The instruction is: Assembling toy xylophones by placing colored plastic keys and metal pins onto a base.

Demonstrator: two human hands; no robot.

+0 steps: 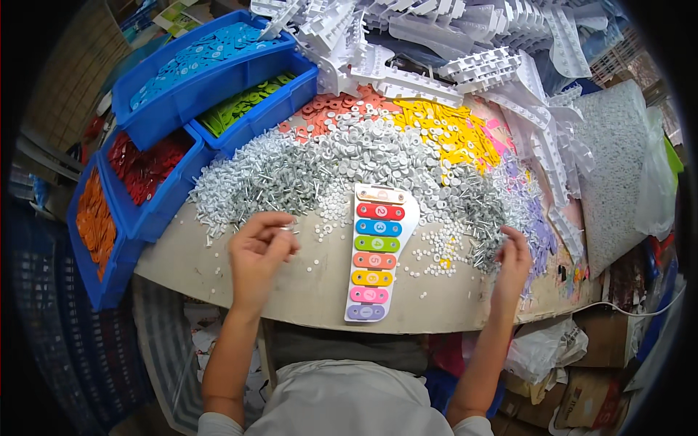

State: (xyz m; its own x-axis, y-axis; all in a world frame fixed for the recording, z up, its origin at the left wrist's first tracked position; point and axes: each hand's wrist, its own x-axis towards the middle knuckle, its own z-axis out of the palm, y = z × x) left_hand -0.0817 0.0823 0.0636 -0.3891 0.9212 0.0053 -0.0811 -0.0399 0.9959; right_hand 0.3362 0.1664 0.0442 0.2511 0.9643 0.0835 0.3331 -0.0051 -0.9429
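A toy xylophone lies lengthwise before me on the table, its white base carrying a column of coloured bars. Screws show at the bar ends; glare washes out the farthest bar. To its left, my left hand hovers with thumb and fingers closed together; something small and whitish shows at the fingertips, too small to name. My right hand is at the right edge of the pile of metal screws, fingers curled together, whatever they hold hidden. Small white washers lie scattered between the xylophone and that pile.
Heaps of white plastic rings, pale pins and yellow bars cover the table's far half. Blue bins of coloured bars stand left. White xylophone bases are stacked behind. A grey foam sheet stands at right.
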